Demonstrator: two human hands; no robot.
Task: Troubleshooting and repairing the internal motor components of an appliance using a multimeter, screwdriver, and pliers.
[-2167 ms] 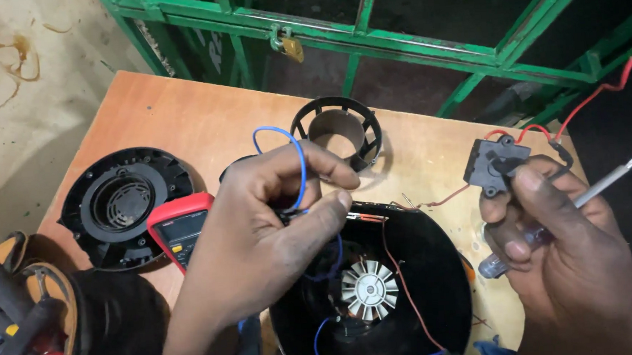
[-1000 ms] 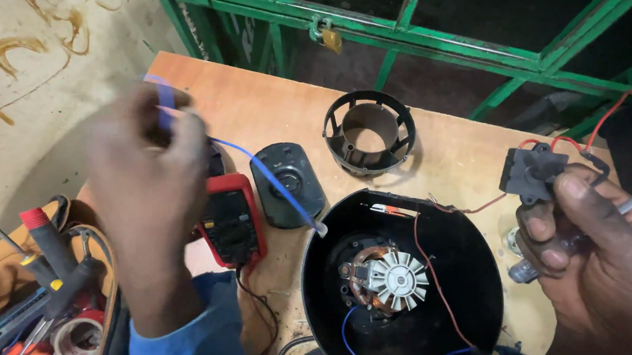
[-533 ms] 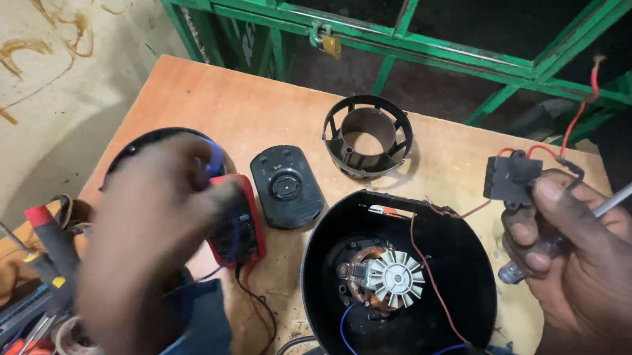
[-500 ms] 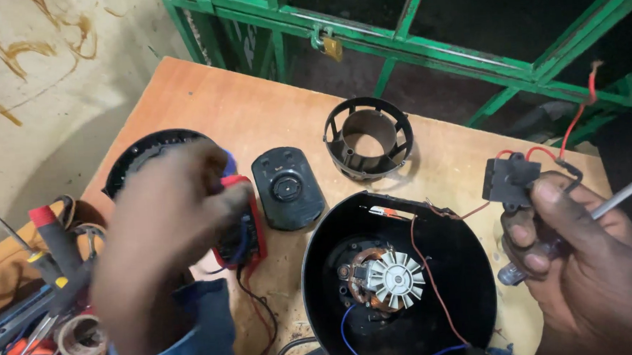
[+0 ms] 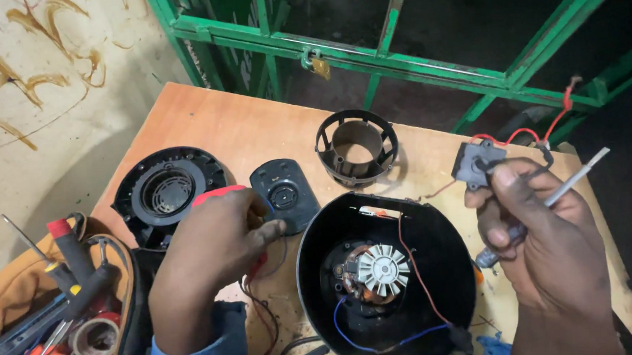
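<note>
My left hand covers the red multimeter on the table, fingers curled over it, forefinger pointing at the black oval cover. The open motor housing sits between my hands. My right hand grips a grey switch block and a thin tool, fingers clamped.

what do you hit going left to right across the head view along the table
tool bag → round black grille cover → left hand on the red meter → black housing with its motor fan → right hand holding a small black switch part
</note>
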